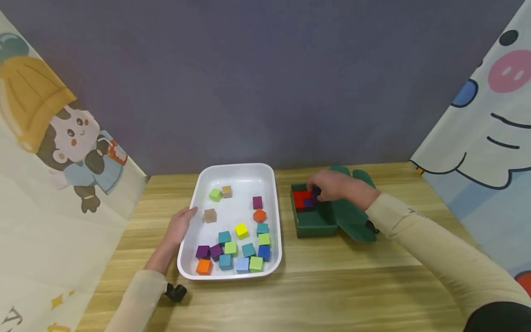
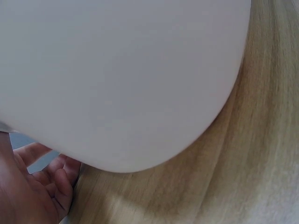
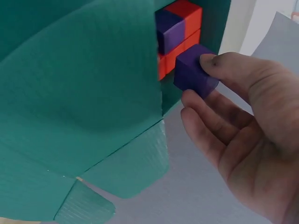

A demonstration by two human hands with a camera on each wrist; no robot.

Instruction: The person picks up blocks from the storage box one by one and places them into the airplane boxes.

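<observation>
A purple cube (image 3: 194, 70) is pinched between the thumb and fingers of my right hand (image 1: 333, 185). The hand is over the back of a green cardboard box (image 1: 317, 230), whose lid (image 3: 93, 84) stands open to the right. Inside the box, red cubes (image 1: 299, 199) and another purple cube (image 1: 308, 203) sit packed together in the far left part. My left hand (image 1: 179, 227) grips the left rim of a white tray (image 1: 232, 172); in the left wrist view its fingers (image 2: 60, 186) curl beside the tray's outer wall.
Loose cubes lie in the tray: several teal cubes (image 1: 226, 262) and green ones crowd the near end, with a yellow cube (image 1: 241, 231) mid-tray. Wooden tabletop (image 1: 332, 286) stretches in front. A grey wall (image 1: 282, 83) rises behind, with printed panels at both sides.
</observation>
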